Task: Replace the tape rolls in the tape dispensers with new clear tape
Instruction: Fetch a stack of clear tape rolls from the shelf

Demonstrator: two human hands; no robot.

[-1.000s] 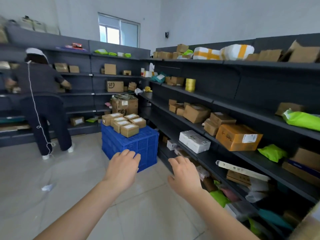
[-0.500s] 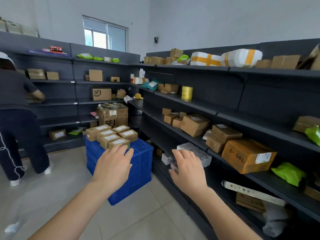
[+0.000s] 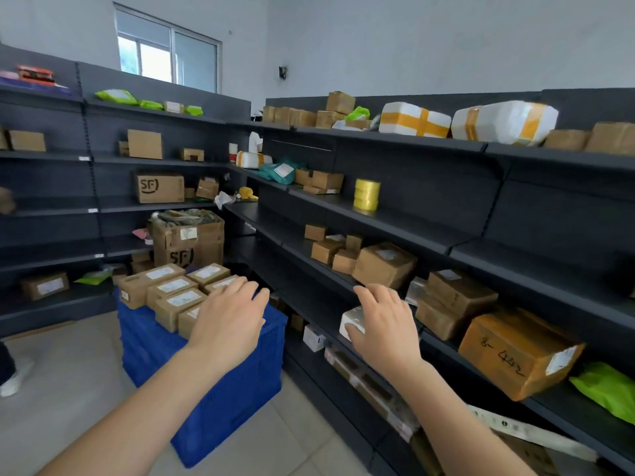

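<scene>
1. Middle left: SF-printed carton on a dark shelf, printed face outward, presumably so that it can be read.
2. Lower left of centre: small labelled cartons packed side by side on a blue plastic crate; the crate seems to serve as a low sorting stand.
3. Centre: left hand, palm down, fingers straight and close together, holding nothing; probably held out ready to reach.
4. Upper right of centre: stack of yellow rolls upright on a shelf; tape or strapping, cannot tell; no tape dispenser and no clear tape can be made out in view.
5. Right of centre: right hand, palm down, fingers slightly spread, empty; it overlaps a white box at the shelf edge; contact cannot be told.
6. Lower right: brown carton marked 8-442, tilted at the shelf front; green mailer bag just beside it.
</scene>
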